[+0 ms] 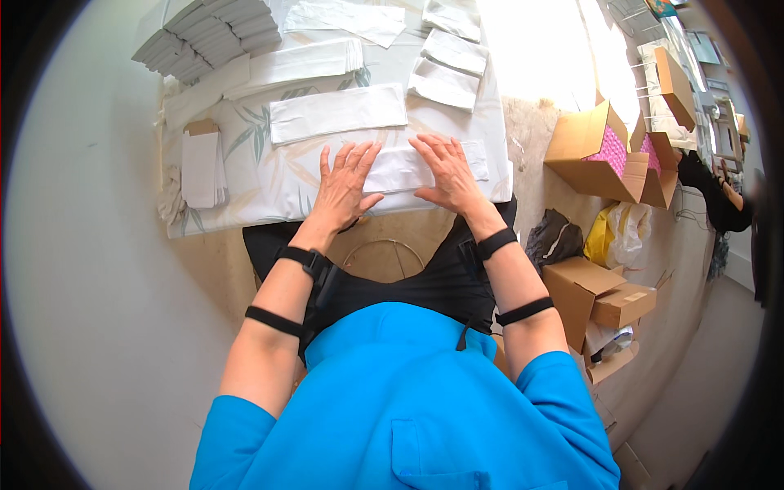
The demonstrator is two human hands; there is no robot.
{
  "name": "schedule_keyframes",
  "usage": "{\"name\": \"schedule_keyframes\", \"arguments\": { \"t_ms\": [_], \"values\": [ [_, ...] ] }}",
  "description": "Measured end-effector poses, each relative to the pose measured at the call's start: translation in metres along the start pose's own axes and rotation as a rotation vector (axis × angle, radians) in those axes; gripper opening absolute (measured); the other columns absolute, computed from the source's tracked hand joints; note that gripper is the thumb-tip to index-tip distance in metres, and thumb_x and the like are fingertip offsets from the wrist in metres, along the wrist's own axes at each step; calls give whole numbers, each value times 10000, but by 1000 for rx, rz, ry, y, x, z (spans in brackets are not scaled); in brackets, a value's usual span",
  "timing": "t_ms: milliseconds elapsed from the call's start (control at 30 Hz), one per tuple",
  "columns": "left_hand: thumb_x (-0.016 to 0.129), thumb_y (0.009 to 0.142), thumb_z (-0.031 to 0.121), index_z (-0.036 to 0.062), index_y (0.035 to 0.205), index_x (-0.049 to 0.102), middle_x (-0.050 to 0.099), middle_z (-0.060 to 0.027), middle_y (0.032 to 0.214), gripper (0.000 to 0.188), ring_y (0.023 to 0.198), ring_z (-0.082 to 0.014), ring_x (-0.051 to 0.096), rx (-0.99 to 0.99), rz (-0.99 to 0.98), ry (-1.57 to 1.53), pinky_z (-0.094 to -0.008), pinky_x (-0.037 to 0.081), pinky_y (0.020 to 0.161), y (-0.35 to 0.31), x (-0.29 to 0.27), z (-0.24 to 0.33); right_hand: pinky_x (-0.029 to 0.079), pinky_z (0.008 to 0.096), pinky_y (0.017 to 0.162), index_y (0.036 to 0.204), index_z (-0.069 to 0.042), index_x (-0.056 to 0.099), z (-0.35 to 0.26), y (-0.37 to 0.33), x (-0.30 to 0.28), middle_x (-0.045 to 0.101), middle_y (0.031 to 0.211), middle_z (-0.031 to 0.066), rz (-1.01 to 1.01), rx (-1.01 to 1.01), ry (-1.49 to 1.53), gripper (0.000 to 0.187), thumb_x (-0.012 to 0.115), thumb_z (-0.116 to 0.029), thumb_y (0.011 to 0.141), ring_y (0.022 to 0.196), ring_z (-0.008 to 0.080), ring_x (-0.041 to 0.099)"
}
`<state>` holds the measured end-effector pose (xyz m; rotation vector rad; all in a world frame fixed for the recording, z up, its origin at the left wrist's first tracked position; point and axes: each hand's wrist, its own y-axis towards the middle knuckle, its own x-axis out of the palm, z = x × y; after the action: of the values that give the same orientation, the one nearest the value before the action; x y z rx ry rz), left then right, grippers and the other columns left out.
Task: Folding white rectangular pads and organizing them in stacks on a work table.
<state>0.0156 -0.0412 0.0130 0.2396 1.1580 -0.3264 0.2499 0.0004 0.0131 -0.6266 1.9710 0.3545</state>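
A long, flat folded white piece (398,170), thin like cloth or paper, lies across the near edge of the table. My left hand (346,181) rests at its left end with fingers spread. Over its right part is my right hand (449,173), also spread, thumb pointing inward. Neither hand grips anything. Just beyond them lies a wider folded white piece (338,113). Three shorter folded white bundles (443,84) form a column at the far right of the table. To the left, a narrow stack of white pieces with a brown card (201,167) lies near the edge.
The table (245,192) has a leaf-patterned white cover. A tall pile of folded white pieces (208,37) stands at its far left, with more long white strips (298,65) beside it. Cardboard boxes (584,151), one holding pink wrap, and bags (618,233) stand on the right-hand floor.
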Motion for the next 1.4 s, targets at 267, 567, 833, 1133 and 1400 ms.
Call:
{"name": "schedule_keyframes", "arguments": {
  "t_ms": [267,567,833,1133,1400],
  "values": [
    [659,783,14,49,998,577,545,-103,924,233,764,-259,590,-318,207,-496,-351,493,665,-5,9,16,538,251,731,1107,2,624,-26,5,16,687,918,78,207,453,870,300,658,-28,810,776,132,652],
    [696,705,-31,18,998,556,538,-123,924,329,772,-255,582,-391,106,-548,-356,500,735,-1,21,-9,530,267,789,1086,23,629,-4,16,46,691,936,88,126,606,924,358,702,-103,759,840,142,658],
    [653,741,-10,24,1070,570,544,-135,921,340,835,-292,585,-357,194,-444,-385,495,773,8,13,15,538,273,768,1071,19,628,-9,18,45,686,929,84,113,578,823,389,730,-126,725,813,142,658],
    [669,764,32,39,1122,587,530,-82,863,368,655,-185,532,-468,257,-373,-303,482,642,2,14,-12,544,276,764,1068,22,620,-11,19,42,683,921,94,114,569,820,393,741,-99,714,813,150,663],
    [587,895,133,-4,1029,616,661,-77,847,194,666,-117,614,-649,273,-778,-271,513,636,12,28,-20,531,253,724,1078,18,629,-14,11,40,678,910,73,172,470,790,291,682,-80,809,790,116,640]
  ]
}}
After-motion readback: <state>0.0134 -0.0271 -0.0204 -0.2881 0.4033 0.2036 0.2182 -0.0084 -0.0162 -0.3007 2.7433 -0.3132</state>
